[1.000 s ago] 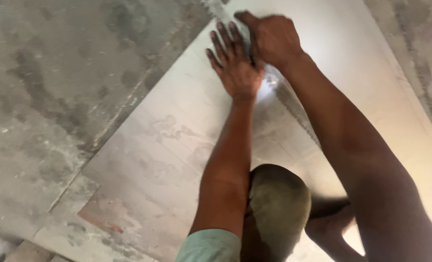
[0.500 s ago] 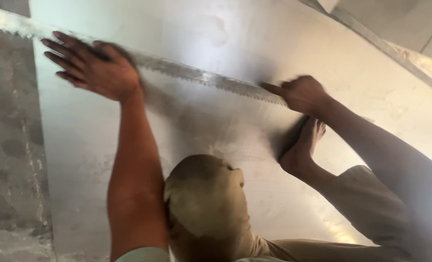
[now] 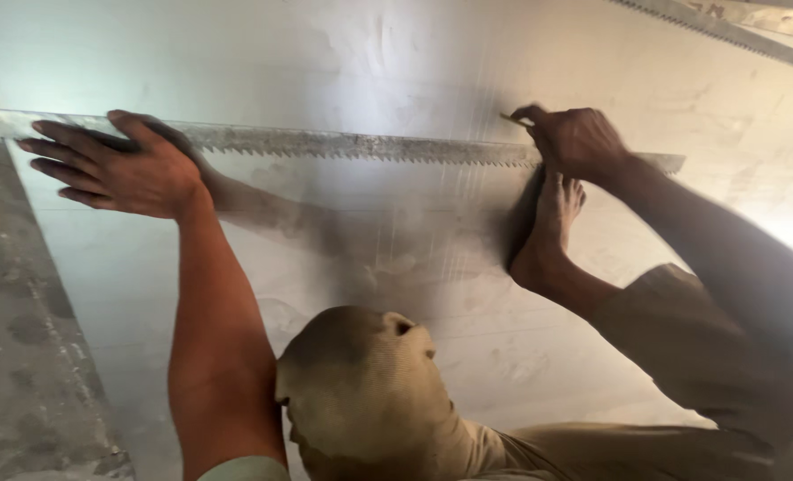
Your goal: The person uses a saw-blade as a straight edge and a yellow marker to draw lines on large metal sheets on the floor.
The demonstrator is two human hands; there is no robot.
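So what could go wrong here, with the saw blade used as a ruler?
The left hand lies flat on the toothed blade, so a slip could nick the fingers. The right hand marks at the far end; if the blade shifts, the line on the sheet may go crooked. The foot could scuff it.

head view, close, facing down

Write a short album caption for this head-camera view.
Left hand presses a toothed straightedge on a pale sheet; right hand marks along it.
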